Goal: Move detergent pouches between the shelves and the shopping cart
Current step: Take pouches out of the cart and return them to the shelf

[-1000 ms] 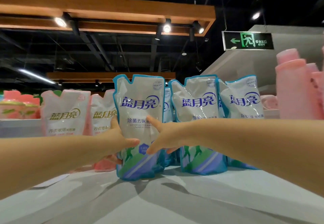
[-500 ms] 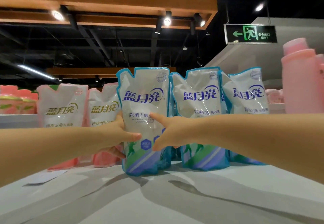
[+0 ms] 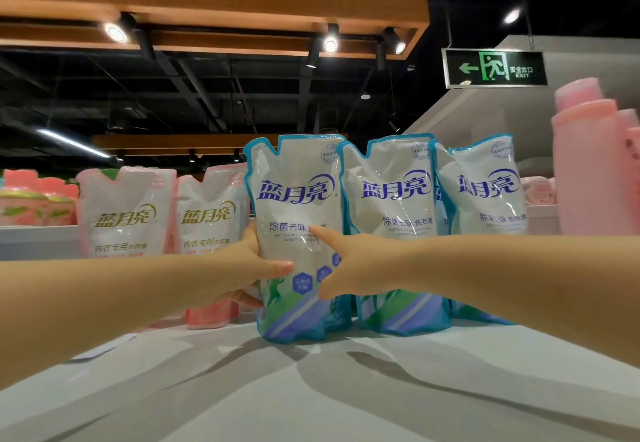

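1. Head view: both hands hold one blue pouch [image 3: 298,206] upright at the front of the blue row on the shelf [image 3: 346,400].
2. The left hand [image 3: 247,268] grips its left edge, thumb across the front. The right hand [image 3: 349,265] grips its right edge, thumb laid on the print. Neither hand is spread.
3. The pouch's base sits at the shelf surface; I cannot tell whether it rests there or hangs just clear.
4. Two more blue pouches [image 3: 391,227] stand just to its right, and pink pouches [image 3: 124,220] stand to its left, nearer the shelf's left end. Pink bottles [image 3: 585,171] stand at the right end. No cart is in view.
5. Step, as I judge it: a pouch is being handled at the shelf, either set into the row or lifted out.
6. The next move calls for a firm two-sided hold, as the soft pouch may sag or knock over its neighbour.
7. Against the earlier frames, the pouch now sits closer to its right neighbour and overlaps its edge, with the grip unchanged.
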Demonstrator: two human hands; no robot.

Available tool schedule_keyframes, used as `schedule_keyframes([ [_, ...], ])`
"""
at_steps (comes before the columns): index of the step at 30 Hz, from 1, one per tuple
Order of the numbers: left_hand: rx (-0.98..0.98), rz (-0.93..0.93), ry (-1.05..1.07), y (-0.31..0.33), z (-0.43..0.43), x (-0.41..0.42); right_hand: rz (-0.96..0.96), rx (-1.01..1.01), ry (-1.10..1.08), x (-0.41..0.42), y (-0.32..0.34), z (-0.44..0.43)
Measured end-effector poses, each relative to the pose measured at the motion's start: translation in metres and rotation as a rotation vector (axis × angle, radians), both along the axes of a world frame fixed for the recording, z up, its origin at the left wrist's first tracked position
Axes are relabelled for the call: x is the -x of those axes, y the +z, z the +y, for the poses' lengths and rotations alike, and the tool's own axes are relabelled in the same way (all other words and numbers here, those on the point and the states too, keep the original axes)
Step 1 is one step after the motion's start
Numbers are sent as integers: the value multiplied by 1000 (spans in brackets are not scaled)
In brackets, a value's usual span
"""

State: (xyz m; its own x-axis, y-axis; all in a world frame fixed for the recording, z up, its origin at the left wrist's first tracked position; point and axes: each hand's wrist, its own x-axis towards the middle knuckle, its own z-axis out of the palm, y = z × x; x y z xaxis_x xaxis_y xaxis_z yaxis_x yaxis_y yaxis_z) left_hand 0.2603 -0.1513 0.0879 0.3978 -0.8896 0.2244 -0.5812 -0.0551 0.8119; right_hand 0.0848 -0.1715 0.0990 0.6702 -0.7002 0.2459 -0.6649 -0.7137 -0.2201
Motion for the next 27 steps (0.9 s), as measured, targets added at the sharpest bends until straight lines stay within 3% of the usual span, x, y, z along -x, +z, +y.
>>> schedule_keyframes([
  [5,27,-51,49,-5,2,3,42,35,-38,-1,-4,-2],
  [13,2,-372,157,-9,21,6,83,35,-72,7,-11,6],
  [18,16,-399,53,-19,24,17,141,26,-64,9,-22,18],
  [27,47,-397,78,-19,30,27,148,87,-45,19,-23,19],
])
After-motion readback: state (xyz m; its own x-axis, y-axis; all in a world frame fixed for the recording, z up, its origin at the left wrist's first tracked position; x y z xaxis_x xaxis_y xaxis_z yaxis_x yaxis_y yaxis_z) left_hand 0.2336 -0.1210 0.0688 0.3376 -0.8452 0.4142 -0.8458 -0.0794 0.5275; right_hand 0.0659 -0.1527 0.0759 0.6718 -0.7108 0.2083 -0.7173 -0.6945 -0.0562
